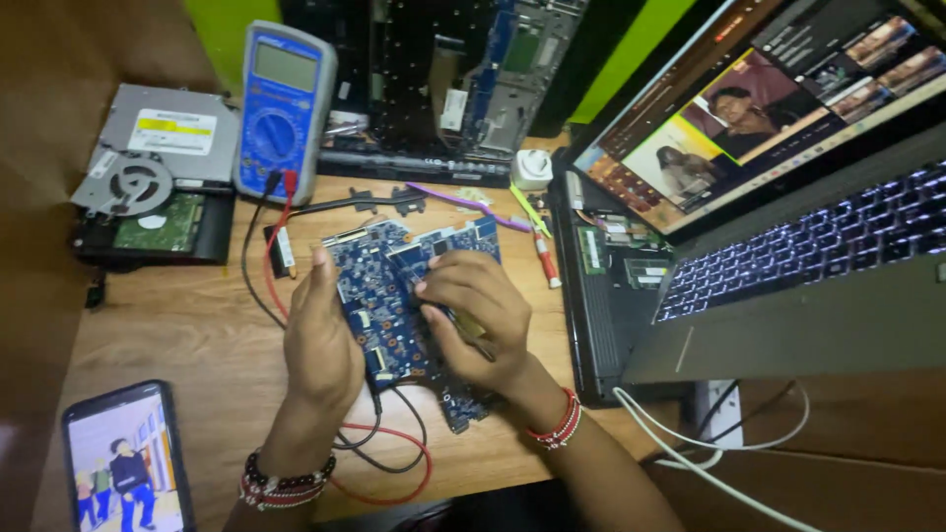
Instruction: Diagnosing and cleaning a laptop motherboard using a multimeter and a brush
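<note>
At the middle of the wooden surface (pixel 197 335), the flat blue circuit board (pixel 394 296) studded with small parts is propped between both hands. The left hand (pixel 320 335) grips its nine-o'clock edge; the right hand (pixel 478 315) pinches a slim tool against it. It looks light, stiff and fragile (best held by bare edges). A blue multimeter (pixel 284 103) lies at eleven o'clock.

Left hand (pixel 320 340) upright, fingers curled — right hand (pixel 473 320) closed in a grip, wrists beaded

Blue circuit board (pixel 394 296), tilted above table
</note>
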